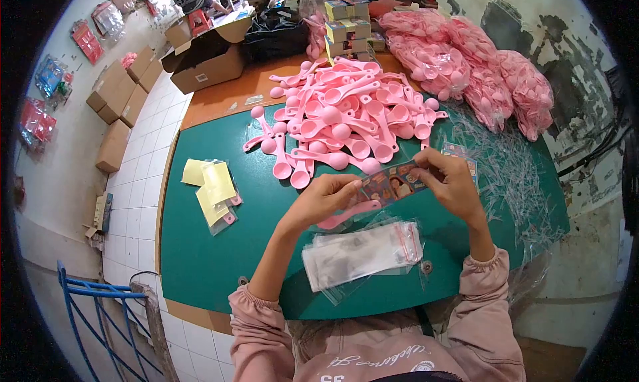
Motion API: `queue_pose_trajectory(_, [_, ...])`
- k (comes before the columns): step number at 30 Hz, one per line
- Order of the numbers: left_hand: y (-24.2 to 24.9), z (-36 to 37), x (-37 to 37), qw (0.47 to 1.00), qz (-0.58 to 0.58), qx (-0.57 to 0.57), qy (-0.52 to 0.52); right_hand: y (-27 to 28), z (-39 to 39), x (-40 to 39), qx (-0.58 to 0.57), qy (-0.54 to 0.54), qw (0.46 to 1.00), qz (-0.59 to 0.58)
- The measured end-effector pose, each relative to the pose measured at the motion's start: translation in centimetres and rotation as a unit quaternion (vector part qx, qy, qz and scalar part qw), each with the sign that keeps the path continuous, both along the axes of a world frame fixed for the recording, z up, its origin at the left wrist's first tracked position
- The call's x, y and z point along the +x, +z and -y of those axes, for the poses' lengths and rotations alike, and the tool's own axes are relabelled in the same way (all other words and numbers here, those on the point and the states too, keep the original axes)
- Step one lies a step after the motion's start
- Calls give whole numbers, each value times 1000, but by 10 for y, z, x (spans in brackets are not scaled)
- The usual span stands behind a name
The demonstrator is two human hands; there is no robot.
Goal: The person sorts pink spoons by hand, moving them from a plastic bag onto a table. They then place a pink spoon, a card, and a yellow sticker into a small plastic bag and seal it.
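Note:
My left hand [326, 197] pinches the left end of a dark printed card [398, 186], which appears to be in clear plastic. At the card's other end, the thumb and fingers of my right hand [451, 181] are closed on it. A pink measuring spoon [351, 214] shows just under the card, beside my left fingers; I cannot tell whether it is held. Below lies a stack of clear plastic bags [359, 254] with red-lined flaps. Another printed card [460, 157] is partly hidden behind my right hand.
A big heap of pink spoons [346, 109] covers the table's far middle. Packed bags with yellow cards [216, 186] lie left. Plastic strips [512, 176] litter the green table's [200, 262] right side. Bulging bags of pink spoons [466, 62], card stacks [348, 29] and an open carton [206, 66] stand behind.

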State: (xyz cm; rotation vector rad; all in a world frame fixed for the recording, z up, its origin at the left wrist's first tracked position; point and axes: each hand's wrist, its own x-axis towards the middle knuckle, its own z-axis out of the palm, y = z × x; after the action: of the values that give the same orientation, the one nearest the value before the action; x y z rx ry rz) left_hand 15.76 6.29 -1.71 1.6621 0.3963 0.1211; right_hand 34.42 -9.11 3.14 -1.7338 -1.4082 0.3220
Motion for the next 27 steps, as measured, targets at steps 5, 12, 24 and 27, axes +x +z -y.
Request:
queue_pose_trajectory(5, [4, 9, 5, 991, 14, 111, -72, -13, -6, -12, -65, 112, 990, -64])
queue_pose_trajectory(12, [4, 28, 3, 977, 47, 207, -20, -26, -12, -5, -153, 169, 971, -73])
queue_pose_trajectory(24, [-4, -9, -34, 995, 70, -62, 19, -41, -9, 3, -124, 120, 948, -267])
queue_pose_trajectory(27, [-8, -7, -32, 995, 58, -63, 48, -41, -6, 0, -112, 105, 934, -322])
